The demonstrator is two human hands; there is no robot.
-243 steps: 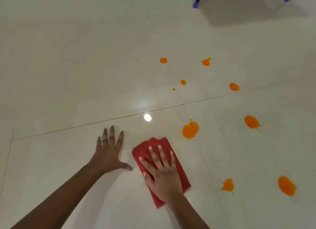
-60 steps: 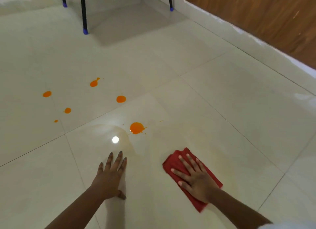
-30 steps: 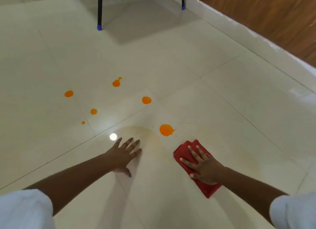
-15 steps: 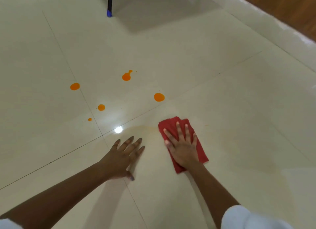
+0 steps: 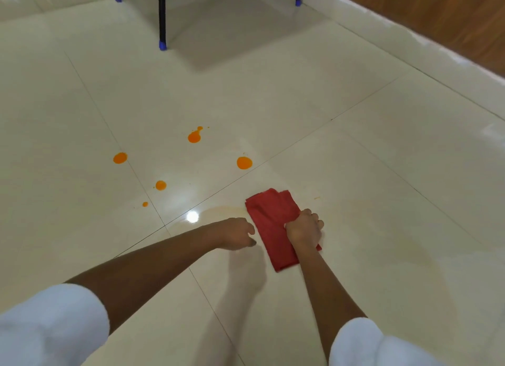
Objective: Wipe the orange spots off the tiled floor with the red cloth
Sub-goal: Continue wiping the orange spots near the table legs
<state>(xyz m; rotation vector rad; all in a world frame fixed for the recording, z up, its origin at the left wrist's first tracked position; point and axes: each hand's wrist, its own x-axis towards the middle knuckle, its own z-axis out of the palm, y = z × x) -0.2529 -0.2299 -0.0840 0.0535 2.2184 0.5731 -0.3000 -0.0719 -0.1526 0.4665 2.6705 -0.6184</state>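
Five round orange spots (image 5: pixel 120 158) are left on the glossy cream tiled floor (image 5: pixel 355 174), all to the left of and beyond the hands. The large spot that lay by the cloth a second ago is gone; only a faint orange smear (image 5: pixel 224 209) marks its tile, so that patch looks done. The left hand (image 5: pixel 237 233), flat and splayed half a second ago, now has loosely curled fingers and holds nothing. Just to its right the folded rectangular red cloth (image 5: pixel 269 215) lies flat on the floor. Its long axis runs away from the person, its far end tipped slightly left toward the nearest spot. The right hand (image 5: pixel 303 229), flat before, now bunches the cloth's right edge in curled fingers, probably to shift it.
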